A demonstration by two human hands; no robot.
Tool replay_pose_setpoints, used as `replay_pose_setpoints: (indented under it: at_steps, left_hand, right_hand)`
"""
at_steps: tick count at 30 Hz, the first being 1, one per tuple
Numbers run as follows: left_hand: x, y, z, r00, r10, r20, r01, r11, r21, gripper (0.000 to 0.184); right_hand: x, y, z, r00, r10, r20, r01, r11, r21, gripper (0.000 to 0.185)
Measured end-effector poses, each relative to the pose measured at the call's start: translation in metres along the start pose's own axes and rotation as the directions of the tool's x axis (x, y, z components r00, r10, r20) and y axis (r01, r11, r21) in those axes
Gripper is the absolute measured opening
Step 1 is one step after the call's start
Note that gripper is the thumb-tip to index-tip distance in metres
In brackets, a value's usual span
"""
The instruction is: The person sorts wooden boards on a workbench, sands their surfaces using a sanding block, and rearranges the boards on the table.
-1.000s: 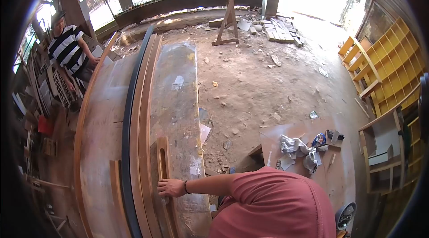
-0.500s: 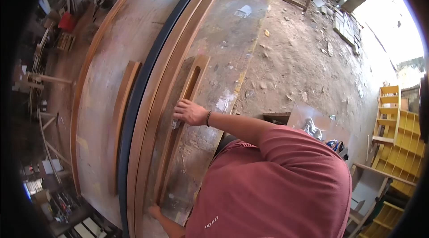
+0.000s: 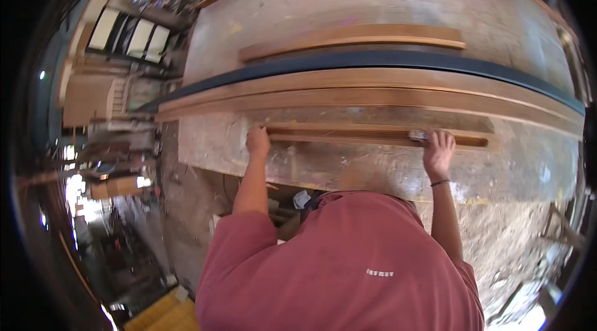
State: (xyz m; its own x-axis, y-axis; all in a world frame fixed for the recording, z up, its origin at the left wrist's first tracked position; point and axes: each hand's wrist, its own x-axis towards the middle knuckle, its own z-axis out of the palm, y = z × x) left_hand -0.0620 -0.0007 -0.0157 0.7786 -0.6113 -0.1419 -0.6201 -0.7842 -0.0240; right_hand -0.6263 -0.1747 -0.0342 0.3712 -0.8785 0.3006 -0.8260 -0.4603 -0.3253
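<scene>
1. Big table (image 3: 292, 4) first: nothing I can read on its scuffed, paint-marked top.
2. Two long boards (image 3: 348, 96) and a dark blue bar (image 3: 348, 59) lie side by side across it. Neither hand's on them. Done or waiting? Can't tell from here.
3. Short strip (image 3: 367, 36) beyond the bar, same deal: no hand on it.
4. The slotted wood (image 3: 360, 134) is the one getting attention, lying on the near side of the table, just beside the boards. I'd call this one mid-job, since both hands are on it, but how much is finished doesn't show.
5. Left hand (image 3: 259, 141): bunched narrow at the wood's left end, looks like it's gripping it.
6. Right hand (image 3: 440, 152): fingers curled round a small grey thing (image 3: 418, 136) near the slot's right end. Too blurry to identify, no label visible.
7. Only writing I spot: tiny white lettering (image 3: 379, 273) on the red shirt (image 3: 336, 250). Maybe "ARMANI", wouldn't swear to it.
</scene>
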Motion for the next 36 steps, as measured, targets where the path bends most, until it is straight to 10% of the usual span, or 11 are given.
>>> replay_pose_setpoints:
  at_steps: [14,21,27,32,36]
  left_hand:
    - [0.009,-0.045,0.061,0.934,-0.309,-0.18,0.108,0.724,-0.681,0.021]
    - [-0.007,-0.039,0.058,0.919,-0.21,-0.334,-0.055,0.771,-0.634,0.022]
    - [-0.004,-0.039,0.064,0.918,-0.285,-0.278,0.025,0.738,-0.674,0.021]
    - [0.022,-0.06,0.089,0.95,-0.311,0.015,0.127,0.343,-0.931,0.028]
    - [0.03,-0.066,0.081,0.958,-0.257,0.127,0.204,0.301,-0.931,0.034]
  right_hand:
    - [-0.003,-0.001,0.014,1.0,0.018,0.022,-0.018,1.0,-0.02,0.042]
    - [-0.001,-0.002,0.011,1.0,-0.004,0.03,0.005,1.0,-0.011,0.044]
    - [-0.001,-0.002,0.011,1.0,-0.011,0.023,0.011,1.0,-0.007,0.043]
    - [0.001,-0.003,0.01,1.0,-0.02,-0.003,0.02,1.0,-0.014,0.043]
    - [0.001,-0.003,0.01,1.0,-0.021,0.001,0.021,1.0,-0.001,0.043]
